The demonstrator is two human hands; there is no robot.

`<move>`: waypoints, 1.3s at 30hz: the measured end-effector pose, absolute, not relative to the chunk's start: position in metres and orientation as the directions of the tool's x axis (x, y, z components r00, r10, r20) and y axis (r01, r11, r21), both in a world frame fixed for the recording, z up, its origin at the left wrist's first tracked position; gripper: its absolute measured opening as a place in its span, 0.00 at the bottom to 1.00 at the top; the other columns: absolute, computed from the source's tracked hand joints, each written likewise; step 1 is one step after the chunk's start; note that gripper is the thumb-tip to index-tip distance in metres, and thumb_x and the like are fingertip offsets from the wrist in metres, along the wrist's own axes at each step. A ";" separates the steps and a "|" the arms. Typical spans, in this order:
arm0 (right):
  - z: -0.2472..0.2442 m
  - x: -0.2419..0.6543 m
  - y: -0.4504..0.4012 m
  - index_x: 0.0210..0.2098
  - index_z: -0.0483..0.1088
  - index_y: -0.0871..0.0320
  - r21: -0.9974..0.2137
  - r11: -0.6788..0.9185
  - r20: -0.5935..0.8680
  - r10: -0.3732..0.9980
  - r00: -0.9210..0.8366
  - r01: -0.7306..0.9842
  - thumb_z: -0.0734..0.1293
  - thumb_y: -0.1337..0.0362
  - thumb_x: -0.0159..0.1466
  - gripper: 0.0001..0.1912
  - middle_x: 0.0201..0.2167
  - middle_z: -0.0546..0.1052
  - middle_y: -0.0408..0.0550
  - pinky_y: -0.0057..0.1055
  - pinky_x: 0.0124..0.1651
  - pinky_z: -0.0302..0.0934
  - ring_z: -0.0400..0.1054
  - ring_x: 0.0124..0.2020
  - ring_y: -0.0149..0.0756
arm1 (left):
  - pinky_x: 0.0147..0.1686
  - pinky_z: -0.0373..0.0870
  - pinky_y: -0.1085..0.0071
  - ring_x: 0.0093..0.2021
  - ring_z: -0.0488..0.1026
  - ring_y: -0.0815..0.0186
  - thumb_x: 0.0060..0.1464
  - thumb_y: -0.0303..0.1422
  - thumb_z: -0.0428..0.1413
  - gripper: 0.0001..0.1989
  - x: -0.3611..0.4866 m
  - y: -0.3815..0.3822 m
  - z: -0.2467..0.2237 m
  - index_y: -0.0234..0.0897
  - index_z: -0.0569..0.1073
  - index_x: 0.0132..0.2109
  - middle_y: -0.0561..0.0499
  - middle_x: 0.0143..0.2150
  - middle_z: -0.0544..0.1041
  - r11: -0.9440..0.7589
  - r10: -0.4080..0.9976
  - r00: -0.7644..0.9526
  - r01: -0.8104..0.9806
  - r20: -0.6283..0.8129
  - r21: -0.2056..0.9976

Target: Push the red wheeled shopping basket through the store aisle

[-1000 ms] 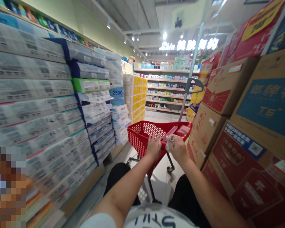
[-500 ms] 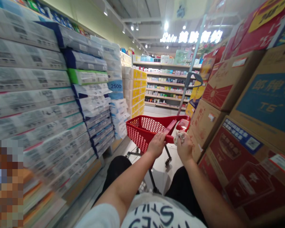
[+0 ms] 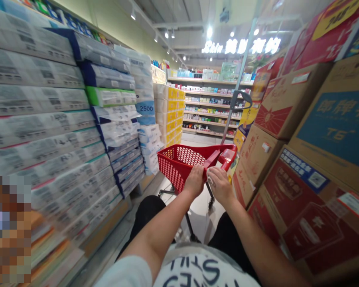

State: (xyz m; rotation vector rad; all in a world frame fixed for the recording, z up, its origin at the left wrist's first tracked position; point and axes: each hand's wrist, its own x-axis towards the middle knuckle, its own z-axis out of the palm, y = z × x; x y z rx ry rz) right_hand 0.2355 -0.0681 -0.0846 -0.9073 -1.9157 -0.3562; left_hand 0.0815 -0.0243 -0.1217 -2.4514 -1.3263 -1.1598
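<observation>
Firstly, at the bottom of the view, the frame cuts off the person's white printed T-shirt (image 3: 203,267) and black shorts (image 3: 146,211). Both bare forearms reach forward to a red plastic shopping trolley (image 3: 179,169) standing just ahead of the knees. The left hand (image 3: 194,181) curls over the trolley's near rim. The right hand (image 3: 219,185) sits just beside it, apart and not touching, and presses a crumpled white item (image 3: 211,175), probably a tissue, against the red handle bar (image 3: 212,159).

The trolley has a mesh-walled basket, small castors (image 3: 211,203), and a slim pole (image 3: 229,127) rising to a looped grip (image 3: 242,97). Shrink-wrapped tissue packs (image 3: 48,99) form a tall wall along the left side, and stacked cardboard cartons (image 3: 272,107) close in on the right. Between them, a narrow strip of pale floor tile (image 3: 197,223) runs under the trolley. Farther ahead, the aisle opens toward shelves of packaged goods (image 3: 209,107) beneath an illuminated sign (image 3: 241,46).

A pixelated patch (image 3: 8,227) hides the lower-left corner. The right fingers cover much of the white item, and a small red-and-white object (image 3: 229,155) at the basket's far corner is hard to identify.
</observation>
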 end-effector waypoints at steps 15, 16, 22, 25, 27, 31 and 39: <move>-0.067 0.251 -0.056 0.38 0.73 0.57 -0.454 0.570 0.791 0.612 0.015 0.685 0.60 0.61 0.64 0.12 0.41 0.77 0.55 0.43 0.53 0.63 0.70 0.46 0.42 | 0.62 0.58 0.50 0.62 0.60 0.53 0.56 0.30 0.50 0.20 0.080 -0.031 -0.109 0.35 0.61 0.55 0.38 0.57 0.67 -0.515 0.694 0.215 0.815 0.687 0.265; -0.068 0.251 -0.055 0.37 0.73 0.57 -0.471 0.557 0.790 0.611 0.046 0.684 0.59 0.61 0.64 0.12 0.41 0.77 0.55 0.43 0.53 0.63 0.70 0.47 0.42 | 0.62 0.58 0.51 0.62 0.61 0.53 0.56 0.30 0.51 0.19 0.080 -0.031 -0.109 0.34 0.62 0.55 0.38 0.57 0.67 -0.521 0.686 0.218 0.813 0.694 0.259; -0.067 0.234 -0.066 0.35 0.72 0.57 -0.447 0.604 0.810 0.587 0.011 0.660 0.59 0.64 0.65 0.10 0.37 0.77 0.52 0.36 0.52 0.63 0.69 0.44 0.39 | 0.62 0.58 0.55 0.59 0.62 0.56 0.53 0.25 0.49 0.18 0.071 -0.034 -0.108 0.33 0.63 0.52 0.40 0.54 0.69 -0.537 0.669 0.163 0.781 0.726 0.320; -0.063 0.227 -0.071 0.33 0.71 0.56 -0.436 0.605 0.800 0.600 -0.021 0.666 0.59 0.64 0.65 0.10 0.35 0.76 0.51 0.34 0.48 0.64 0.69 0.41 0.37 | 0.59 0.62 0.60 0.56 0.65 0.61 0.54 0.23 0.46 0.16 0.058 -0.037 -0.102 0.36 0.65 0.49 0.44 0.51 0.70 -0.554 0.697 0.154 0.736 0.700 0.389; -0.064 0.221 -0.071 0.33 0.71 0.57 -0.402 0.611 0.809 0.586 -0.049 0.682 0.59 0.66 0.64 0.10 0.35 0.76 0.51 0.34 0.48 0.63 0.69 0.41 0.38 | 0.55 0.66 0.63 0.52 0.68 0.63 0.57 0.24 0.44 0.14 0.054 -0.039 -0.096 0.37 0.66 0.48 0.46 0.49 0.71 -0.534 0.729 0.125 0.719 0.673 0.445; -0.070 0.207 -0.070 0.34 0.71 0.58 -0.344 0.632 0.846 0.530 -0.063 0.694 0.58 0.68 0.64 0.10 0.35 0.75 0.52 0.36 0.49 0.63 0.68 0.41 0.39 | 0.52 0.66 0.59 0.44 0.70 0.61 0.63 0.28 0.39 0.13 0.063 -0.047 -0.080 0.37 0.69 0.41 0.46 0.40 0.73 -0.421 0.761 0.064 0.806 0.645 0.417; -0.071 0.235 -0.040 0.37 0.73 0.58 -0.234 0.692 0.849 0.488 -0.204 0.683 0.59 0.66 0.65 0.12 0.39 0.77 0.54 0.41 0.53 0.62 0.69 0.45 0.42 | 0.52 0.63 0.55 0.44 0.69 0.58 0.65 0.33 0.41 0.14 0.089 -0.055 -0.069 0.36 0.70 0.38 0.45 0.38 0.74 -0.492 0.670 0.262 0.858 0.695 0.150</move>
